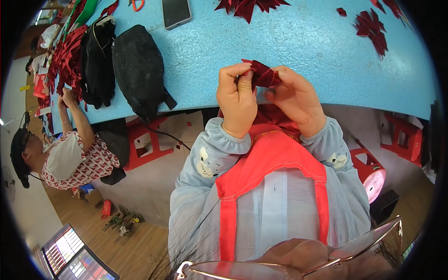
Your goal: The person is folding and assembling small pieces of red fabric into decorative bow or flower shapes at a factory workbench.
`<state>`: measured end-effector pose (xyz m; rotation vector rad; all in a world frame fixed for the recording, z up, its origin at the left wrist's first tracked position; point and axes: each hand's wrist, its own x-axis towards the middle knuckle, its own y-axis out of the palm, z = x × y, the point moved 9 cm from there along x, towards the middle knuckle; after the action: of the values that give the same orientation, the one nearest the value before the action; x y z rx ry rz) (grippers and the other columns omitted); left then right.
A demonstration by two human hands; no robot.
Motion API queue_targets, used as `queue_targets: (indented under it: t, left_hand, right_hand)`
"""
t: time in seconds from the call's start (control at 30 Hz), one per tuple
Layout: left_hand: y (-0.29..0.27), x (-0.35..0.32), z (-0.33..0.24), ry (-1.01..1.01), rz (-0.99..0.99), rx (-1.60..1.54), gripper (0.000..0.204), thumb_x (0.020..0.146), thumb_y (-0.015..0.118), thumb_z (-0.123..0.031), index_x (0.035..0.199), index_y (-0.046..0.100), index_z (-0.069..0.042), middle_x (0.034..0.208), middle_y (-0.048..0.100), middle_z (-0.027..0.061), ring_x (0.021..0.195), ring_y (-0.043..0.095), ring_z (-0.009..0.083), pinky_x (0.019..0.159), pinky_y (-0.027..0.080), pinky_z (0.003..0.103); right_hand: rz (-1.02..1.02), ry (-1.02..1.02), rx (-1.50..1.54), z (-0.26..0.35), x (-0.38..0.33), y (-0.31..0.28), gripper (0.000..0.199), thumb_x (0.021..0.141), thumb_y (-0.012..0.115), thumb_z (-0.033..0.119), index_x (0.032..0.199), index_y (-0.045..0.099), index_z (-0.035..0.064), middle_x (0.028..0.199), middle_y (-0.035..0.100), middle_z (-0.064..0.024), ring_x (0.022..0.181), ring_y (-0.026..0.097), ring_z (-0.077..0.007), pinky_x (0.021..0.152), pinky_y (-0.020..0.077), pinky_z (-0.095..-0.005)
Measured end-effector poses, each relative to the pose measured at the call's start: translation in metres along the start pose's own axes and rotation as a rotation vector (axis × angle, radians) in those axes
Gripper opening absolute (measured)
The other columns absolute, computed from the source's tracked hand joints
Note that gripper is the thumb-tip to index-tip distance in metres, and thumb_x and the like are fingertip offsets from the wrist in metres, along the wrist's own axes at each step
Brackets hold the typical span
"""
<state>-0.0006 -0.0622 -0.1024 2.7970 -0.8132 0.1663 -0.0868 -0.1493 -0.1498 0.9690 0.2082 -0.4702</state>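
blue table [298,56] strewn with red cut pieces [371,28] | black mesh bag [139,70] at left, phone [176,11] at far edge | left hand [237,100], fingers closed, pinching folded dark red piece [262,74] | right hand [294,100] gripping same piece, held over table's near edge

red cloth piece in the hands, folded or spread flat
Folded. The red cloth piece is bunched into creased layers, pinched between the left hand and right hand above the blue table.
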Motion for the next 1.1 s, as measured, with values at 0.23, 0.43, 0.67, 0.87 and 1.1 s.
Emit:
queue_targets:
  t: [0.23,0.43,0.67,0.87,1.1]
  left_hand:
    - [0.002,-0.003,0.023,-0.289,-0.043,-0.268,0.003,0.092,0.045,-0.005,0.095,0.046,-0.005,0.076,0.054,0.0046,0.051,0.043,0.0068,0.045,0.035,0.021]
    - [0.005,-0.003,0.027,-0.364,-0.07,-0.348,0.002,0.092,0.046,-0.005,0.095,0.046,-0.006,0.075,0.054,0.0046,0.05,0.042,0.0074,0.044,0.035,0.022]
    - [0.003,-0.002,0.014,-0.179,-0.018,-0.175,0.004,0.093,0.045,-0.005,0.096,0.046,-0.005,0.075,0.054,0.0051,0.051,0.043,0.0063,0.044,0.034,0.019]
    - [0.001,-0.001,0.003,-0.018,0.003,-0.102,0.006,0.092,0.046,-0.003,0.097,0.047,-0.005,0.08,0.056,0.005,0.053,0.043,0.0052,0.045,0.035,0.018]
    - [0.0,-0.006,-0.015,0.246,0.023,0.065,0.006,0.09,0.049,-0.001,0.095,0.048,-0.004,0.089,0.058,0.0047,0.053,0.044,0.0044,0.046,0.038,0.019]
  right_hand:
    - [0.095,-0.032,0.047,0.007,-0.001,0.014,0.016,0.089,0.052,0.019,0.097,0.058,0.0062,0.096,0.06,-0.0049,0.085,0.054,-0.0148,0.072,0.0406,-0.0288]
    - [0.069,-0.15,-0.021,0.017,0.0,0.007,0.013,0.09,0.053,0.018,0.095,0.055,0.0069,0.09,0.058,-0.0018,0.073,0.05,-0.0091,0.06,0.0378,-0.0219]
    - [-0.009,-0.129,-0.082,0.021,-0.004,0.013,0.007,0.086,0.056,0.011,0.091,0.052,0.0079,0.084,0.055,0.0007,0.062,0.042,-0.0045,0.051,0.0324,-0.0167]
    - [-0.096,-0.251,-0.366,0.035,-0.008,0.023,0.012,0.082,0.057,0.005,0.092,0.05,0.0075,0.079,0.052,0.0027,0.058,0.04,-0.0031,0.049,0.0304,-0.0159]
    - [-0.051,-0.19,-0.445,0.025,-0.003,0.014,0.011,0.081,0.058,0.006,0.09,0.052,0.0067,0.077,0.051,0.0033,0.059,0.04,-0.0028,0.049,0.0317,-0.0171]
